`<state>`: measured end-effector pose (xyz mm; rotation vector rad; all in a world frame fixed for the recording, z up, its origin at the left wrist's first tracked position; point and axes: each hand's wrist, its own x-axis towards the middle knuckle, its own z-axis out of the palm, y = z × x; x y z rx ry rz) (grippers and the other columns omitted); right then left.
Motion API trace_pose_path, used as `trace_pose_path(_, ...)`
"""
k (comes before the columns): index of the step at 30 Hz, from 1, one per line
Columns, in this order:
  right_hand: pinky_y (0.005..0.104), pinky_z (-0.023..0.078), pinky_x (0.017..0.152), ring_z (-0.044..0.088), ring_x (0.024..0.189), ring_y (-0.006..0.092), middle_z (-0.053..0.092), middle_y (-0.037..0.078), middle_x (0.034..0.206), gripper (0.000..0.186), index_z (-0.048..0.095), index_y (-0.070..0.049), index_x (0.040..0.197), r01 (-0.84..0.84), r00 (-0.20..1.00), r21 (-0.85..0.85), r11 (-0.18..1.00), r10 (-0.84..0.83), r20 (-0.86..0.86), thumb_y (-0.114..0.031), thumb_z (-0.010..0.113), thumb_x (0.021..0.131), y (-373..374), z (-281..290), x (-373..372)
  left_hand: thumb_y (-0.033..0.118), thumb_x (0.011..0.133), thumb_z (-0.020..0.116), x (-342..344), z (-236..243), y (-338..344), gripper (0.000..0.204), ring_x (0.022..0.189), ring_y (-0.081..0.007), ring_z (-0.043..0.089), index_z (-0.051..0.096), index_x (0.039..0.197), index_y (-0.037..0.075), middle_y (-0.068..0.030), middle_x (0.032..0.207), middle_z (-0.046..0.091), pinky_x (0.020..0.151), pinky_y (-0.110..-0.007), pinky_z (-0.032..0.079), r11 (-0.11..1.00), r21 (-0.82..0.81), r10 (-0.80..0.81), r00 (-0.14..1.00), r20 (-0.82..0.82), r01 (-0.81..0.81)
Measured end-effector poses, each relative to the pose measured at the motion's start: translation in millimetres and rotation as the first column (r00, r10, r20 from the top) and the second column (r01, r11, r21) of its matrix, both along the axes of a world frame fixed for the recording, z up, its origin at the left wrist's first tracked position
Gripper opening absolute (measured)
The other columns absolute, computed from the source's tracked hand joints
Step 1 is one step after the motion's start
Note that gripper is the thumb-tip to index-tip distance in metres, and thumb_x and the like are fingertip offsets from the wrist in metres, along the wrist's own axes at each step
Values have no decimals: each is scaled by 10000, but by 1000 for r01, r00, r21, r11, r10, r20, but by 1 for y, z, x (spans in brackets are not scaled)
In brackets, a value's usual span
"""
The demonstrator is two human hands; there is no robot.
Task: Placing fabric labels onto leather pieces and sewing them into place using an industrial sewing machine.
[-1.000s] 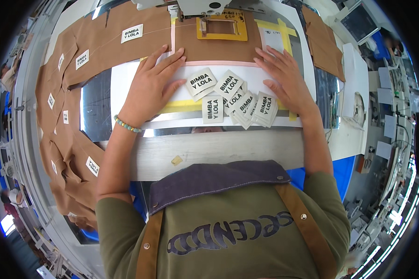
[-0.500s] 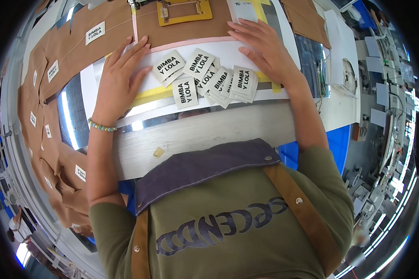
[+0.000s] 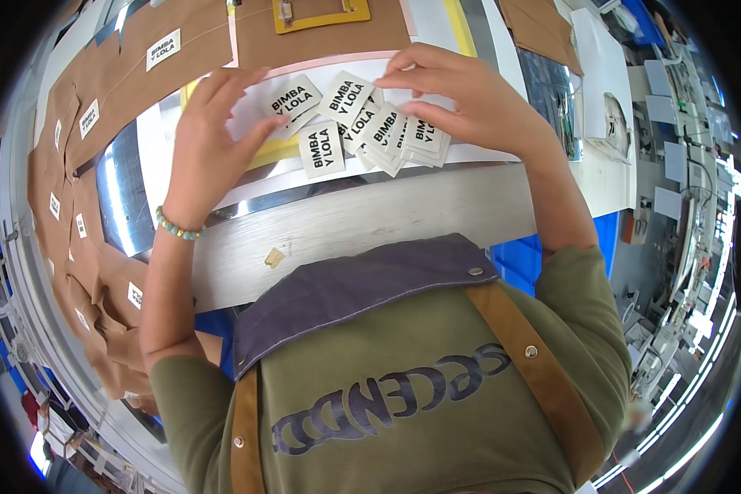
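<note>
Several white square labels (image 3: 321, 150) with black print lie in a loose, overlapping heap on a white board with yellow tape. To their left is my left hand (image 3: 210, 136), open, its fingers bent and its thumb tip at the edge of the upper left label (image 3: 292, 99). My right hand (image 3: 465, 99) comes over the heap from the right, thumb and forefinger apart. Its forefinger tip is by the corner of the upper middle label (image 3: 347, 96); whether it touches I cannot tell. The right hand covers part of the rightmost labels (image 3: 426, 146).
Beyond the labels lies a brown fabric panel (image 3: 346, 45) with pink edging and a yellow frame (image 3: 321, 25) on top. More brown pieces (image 3: 99, 198) with white labels spread at the left. A grey table edge (image 3: 370, 210) runs before me; a blue bin (image 3: 519, 263) stands below it.
Both hands have left the edges of the brown panel. My left hand has turned its thumb toward the labels; my right hand has moved left over the heap. The whole view has shifted slightly.
</note>
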<state>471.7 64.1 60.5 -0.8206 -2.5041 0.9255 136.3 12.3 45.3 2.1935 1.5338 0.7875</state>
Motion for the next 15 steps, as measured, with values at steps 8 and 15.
trace_pose_path(8,356,604,836,750,994,254,769,46,1184,252,795,-101,1207,-51,992,448,893,-7,127,-57,740,966,24,-27,-37,107,838,883,7,-13,7,472,1096,-335,663,740,1279,19,-121,1200,683,962,-422,564,990,-4,-139,989,55,140)
trace_pose_path(15,389,592,742,736,892,267,775,35,1030,130,786,-102,1082,295,954,461,837,-228,-196,-97,711,975,50,-18,-41,295,833,906,10,-15,1,576,1205,-354,614,719,1295,5,-143,1315,686,1068,-451,521,955,141,-262,965,-4,260)
